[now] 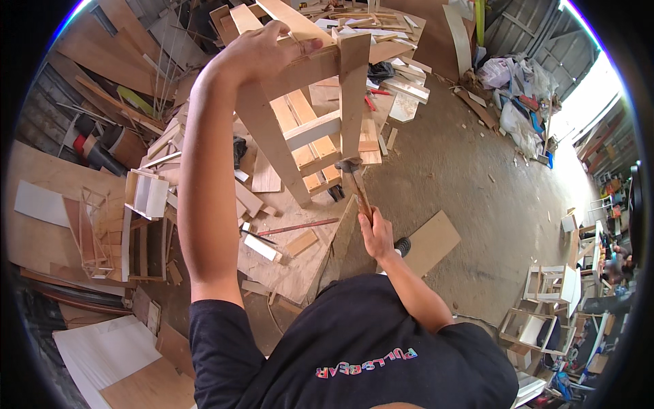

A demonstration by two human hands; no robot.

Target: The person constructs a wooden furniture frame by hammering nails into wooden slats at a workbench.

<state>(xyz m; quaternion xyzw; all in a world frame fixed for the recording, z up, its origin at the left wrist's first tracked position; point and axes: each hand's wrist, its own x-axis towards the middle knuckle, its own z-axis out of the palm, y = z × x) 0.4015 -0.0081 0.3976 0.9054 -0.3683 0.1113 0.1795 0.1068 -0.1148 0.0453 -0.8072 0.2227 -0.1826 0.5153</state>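
Note:
A wooden stool-like frame (353, 88) with splayed legs and a crosspiece stands upright on a plywood worktop (293, 273). My left hand (262, 53) is closed over its top edge, the arm stretched out far ahead. In my right hand (378, 235) is a hammer (360, 187), gripped by its wooden handle. The hammer's head is against or very close to the lower part of the frame's right leg; I cannot tell whether they touch. Slatted boards (300, 112) show through the frame's opening.
Wood offcuts (300, 242) and a long reddish strip (306, 226) lie on the worktop. A flat board (434, 243) rests on the floor to the right. Small wooden frames (535, 327) stand at the lower right, with plastic bags (518, 123) at the far right.

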